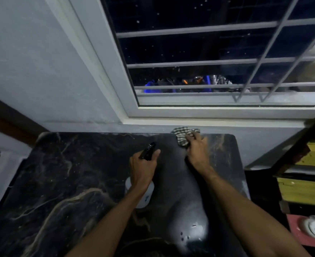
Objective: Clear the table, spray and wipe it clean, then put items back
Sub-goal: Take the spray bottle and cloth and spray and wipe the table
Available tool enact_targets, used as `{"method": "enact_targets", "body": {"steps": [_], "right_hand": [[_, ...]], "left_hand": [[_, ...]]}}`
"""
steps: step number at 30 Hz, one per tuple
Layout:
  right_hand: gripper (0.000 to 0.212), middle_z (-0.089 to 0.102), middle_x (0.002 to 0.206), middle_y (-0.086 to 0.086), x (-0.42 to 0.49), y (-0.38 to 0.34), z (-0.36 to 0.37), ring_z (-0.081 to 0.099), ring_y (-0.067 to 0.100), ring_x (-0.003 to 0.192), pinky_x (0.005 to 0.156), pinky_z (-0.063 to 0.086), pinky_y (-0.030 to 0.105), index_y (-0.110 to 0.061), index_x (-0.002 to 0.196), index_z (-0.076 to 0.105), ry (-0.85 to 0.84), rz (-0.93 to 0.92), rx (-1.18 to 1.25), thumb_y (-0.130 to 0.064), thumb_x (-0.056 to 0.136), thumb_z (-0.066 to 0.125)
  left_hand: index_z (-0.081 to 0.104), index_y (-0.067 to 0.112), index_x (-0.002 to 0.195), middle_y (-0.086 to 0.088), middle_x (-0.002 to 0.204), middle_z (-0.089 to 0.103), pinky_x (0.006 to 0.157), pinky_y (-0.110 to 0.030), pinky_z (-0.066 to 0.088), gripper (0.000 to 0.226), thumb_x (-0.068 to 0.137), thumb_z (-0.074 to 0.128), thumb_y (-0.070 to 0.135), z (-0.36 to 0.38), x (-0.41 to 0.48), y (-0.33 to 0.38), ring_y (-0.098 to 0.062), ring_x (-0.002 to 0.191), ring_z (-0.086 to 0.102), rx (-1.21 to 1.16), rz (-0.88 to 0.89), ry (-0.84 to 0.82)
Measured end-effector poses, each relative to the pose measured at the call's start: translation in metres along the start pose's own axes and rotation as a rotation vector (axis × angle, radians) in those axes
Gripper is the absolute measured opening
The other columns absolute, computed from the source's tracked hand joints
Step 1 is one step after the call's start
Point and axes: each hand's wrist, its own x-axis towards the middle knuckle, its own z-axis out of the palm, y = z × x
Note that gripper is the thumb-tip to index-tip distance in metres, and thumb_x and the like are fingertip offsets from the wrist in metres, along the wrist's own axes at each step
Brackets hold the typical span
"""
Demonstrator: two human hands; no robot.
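Note:
A dark marble-patterned table point(64, 182) fills the lower half of the view, its top shiny in the middle. My left hand point(142, 167) grips a spray bottle point(147, 195) with a white body and a black nozzle head that points toward the far edge. My right hand point(196, 148) presses a checked cloth point(181, 136) onto the tabletop near the far edge, below the window. Part of the cloth lies hidden under my fingers.
A white window frame point(208, 110) with bars runs just behind the table. To the right stands a dark shelf point(301, 164) with yellow items, and a white lidded object point(313, 228) sits on a red surface at lower right. A wall closes the left side.

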Motion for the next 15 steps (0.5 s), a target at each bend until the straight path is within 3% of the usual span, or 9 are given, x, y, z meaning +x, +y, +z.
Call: {"method": "enact_targets", "body": {"steps": [2, 7, 11, 15], "right_hand": [[0.057, 0.043, 0.148, 0.017, 0.001, -0.012, 0.002, 0.041, 0.043, 0.117, 0.099, 0.035, 0.039, -0.010, 0.130, 0.060, 0.053, 0.141, -0.007, -0.001, 0.074, 0.062], [0.060, 0.046, 0.143, 0.017, 0.004, -0.082, 0.049, 0.044, 0.042, 0.116, 0.099, 0.030, 0.035, -0.013, 0.127, 0.061, -0.039, -0.095, -0.038, -0.001, 0.068, 0.056], [0.058, 0.043, 0.143, 0.020, 0.003, -0.120, 0.065, 0.039, 0.041, 0.113, 0.099, 0.031, 0.039, -0.010, 0.128, 0.061, -0.008, 0.089, 0.005, 0.001, 0.072, 0.053], [0.068, 0.039, 0.150, 0.014, -0.006, -0.192, 0.103, 0.039, 0.042, 0.116, 0.103, 0.038, 0.045, -0.015, 0.137, 0.056, -0.122, -0.218, -0.088, 0.005, 0.072, 0.054]], "left_hand": [[0.039, 0.024, 0.048, 0.012, 0.045, 0.042, 0.044, -0.012, 0.029, 0.057, 0.084, 0.081, 0.035, -0.022, 0.010, -0.011, -0.003, 0.042, 0.046, -0.022, -0.007, 0.027], [0.048, 0.020, 0.049, 0.004, 0.049, 0.051, 0.054, -0.024, 0.038, 0.053, 0.086, 0.079, 0.041, -0.063, 0.035, -0.038, -0.013, 0.051, 0.051, -0.043, -0.074, 0.036], [0.059, 0.018, 0.056, 0.007, 0.056, 0.060, 0.060, -0.024, 0.046, 0.040, 0.082, 0.083, 0.037, -0.103, 0.054, -0.061, -0.005, 0.056, 0.057, -0.079, -0.032, 0.043], [0.060, 0.013, 0.054, 0.013, 0.050, 0.055, 0.059, -0.023, 0.041, 0.042, 0.085, 0.081, 0.032, -0.151, 0.079, -0.091, -0.001, 0.048, 0.054, -0.094, -0.031, 0.043]]}}
